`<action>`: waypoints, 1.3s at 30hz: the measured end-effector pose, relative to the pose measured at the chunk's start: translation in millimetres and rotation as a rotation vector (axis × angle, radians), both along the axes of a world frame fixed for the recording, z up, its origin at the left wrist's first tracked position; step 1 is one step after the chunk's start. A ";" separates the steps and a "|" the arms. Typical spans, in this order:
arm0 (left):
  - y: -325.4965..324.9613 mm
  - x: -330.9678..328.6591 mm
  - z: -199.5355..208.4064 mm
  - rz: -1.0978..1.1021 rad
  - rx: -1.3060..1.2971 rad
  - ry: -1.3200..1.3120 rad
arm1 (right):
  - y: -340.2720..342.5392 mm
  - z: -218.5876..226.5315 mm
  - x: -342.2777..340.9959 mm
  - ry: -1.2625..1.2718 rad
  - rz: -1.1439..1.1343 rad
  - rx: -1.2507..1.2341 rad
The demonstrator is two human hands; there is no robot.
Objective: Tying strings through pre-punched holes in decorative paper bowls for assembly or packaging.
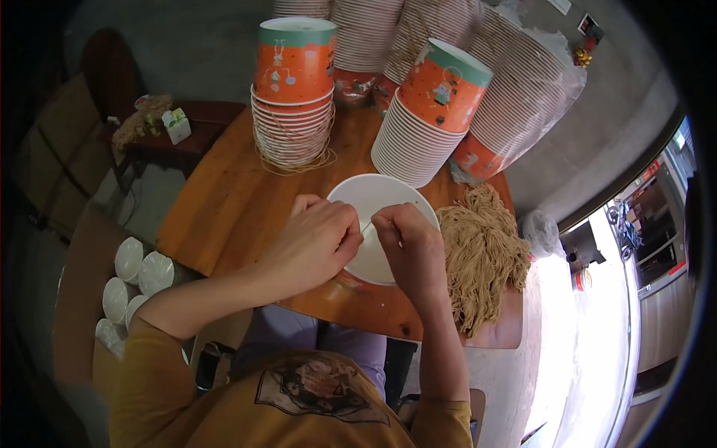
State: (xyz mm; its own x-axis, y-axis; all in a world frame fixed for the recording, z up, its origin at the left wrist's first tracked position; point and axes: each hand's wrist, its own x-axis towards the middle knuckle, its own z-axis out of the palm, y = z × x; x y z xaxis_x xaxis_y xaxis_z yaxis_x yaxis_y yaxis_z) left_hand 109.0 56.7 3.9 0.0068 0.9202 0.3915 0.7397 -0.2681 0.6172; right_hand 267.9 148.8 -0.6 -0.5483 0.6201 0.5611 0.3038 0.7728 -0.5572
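Note:
A white-lined paper bucket (381, 188) stands on the wooden table in front of me, its open mouth facing up. Above that mouth, my left hand (317, 239) and my right hand (412, 243) are both closed in a pinch, close together. Between their fingertips shows a short bit of thin pale string (366, 226); the rest of it is hidden by my fingers. Beside the bucket, to the right of my right hand, lies a big heap of tan strings (482, 257).
Two stacks of orange-and-green paper buckets (293, 63) (441, 86) stand behind, the left one draped with loose strings. Bagged stacks (526, 93) line the wall. At the lower left, a cardboard box (82, 261) holds several white buckets (129, 259). The wooden table (216, 201) has curved edges.

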 end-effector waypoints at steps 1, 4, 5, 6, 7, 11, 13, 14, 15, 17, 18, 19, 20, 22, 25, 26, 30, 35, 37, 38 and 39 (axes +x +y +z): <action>3.5 1.0 -3.8 0.023 0.074 0.021 | 0.2 -0.4 0.4 -0.002 -0.005 -0.001; 2.9 -0.7 -11.0 -0.006 0.097 0.099 | 3.3 -2.0 0.7 -0.040 -0.115 0.058; 2.7 -2.1 -11.6 -0.008 0.093 0.098 | 5.7 -2.9 0.5 -0.047 -0.196 0.090; 2.6 -4.3 -11.1 -0.052 0.109 0.117 | 8.6 -4.0 0.2 -0.053 -0.275 0.122; 2.3 -6.2 -10.5 -0.100 0.125 0.134 | 12.1 -5.4 1.4 -0.065 -0.274 0.158; -2.2 -17.4 -5.4 -0.214 0.226 0.201 | 15.3 -7.9 -0.1 -0.102 -0.276 0.168; -5.1 -19.9 -4.0 -0.281 0.216 0.198 | 15.5 -8.5 -0.3 -0.113 -0.278 0.156; -6.2 -19.4 -3.6 -0.281 0.214 0.198 | 15.5 -9.1 -0.7 -0.113 -0.277 0.153; -7.2 -18.2 -3.4 -0.277 0.224 0.216 | 15.8 -10.0 -1.0 -0.113 -0.272 0.155; -6.5 -17.0 -2.2 -0.273 0.236 0.234 | 16.1 -10.6 -1.3 -0.112 -0.268 0.159; -4.8 -17.2 -1.3 -0.319 0.271 0.356 | 16.0 -11.1 -1.8 -0.112 -0.272 0.165; -3.3 -17.1 -1.4 -0.369 0.304 0.476 | 16.0 -12.3 -1.6 -0.113 -0.280 0.169; -3.2 -16.5 -1.4 -0.373 0.304 0.475 | 16.7 -13.1 -2.2 -0.114 -0.284 0.168; -3.8 -15.0 -0.6 -0.382 0.337 0.528 | 18.5 -13.5 -3.4 -0.105 -0.270 0.193; -2.1 -15.1 0.7 -0.382 0.248 0.502 | 18.2 -12.8 -2.1 -0.134 -0.287 0.166; -0.7 -15.8 1.7 -0.381 0.248 0.503 | 19.0 -12.6 -2.2 -0.133 -0.286 0.167; 9.3 -21.4 6.8 -0.517 0.119 0.477 | 21.2 -15.2 -2.3 -0.163 -0.252 0.188; 16.4 -29.9 15.8 -0.628 0.104 0.529 | 23.7 -16.0 1.5 -0.207 -0.260 0.178; 17.8 -37.1 18.5 -0.609 0.188 0.642 | 30.6 -11.0 11.0 -0.019 -0.126 0.113; 17.6 -43.7 18.6 -0.603 0.185 0.644 | 30.6 -1.5 13.3 0.124 -0.065 -0.260; 17.1 -50.8 19.1 -0.500 0.271 0.703 | 27.8 13.4 16.9 0.263 -0.001 -0.635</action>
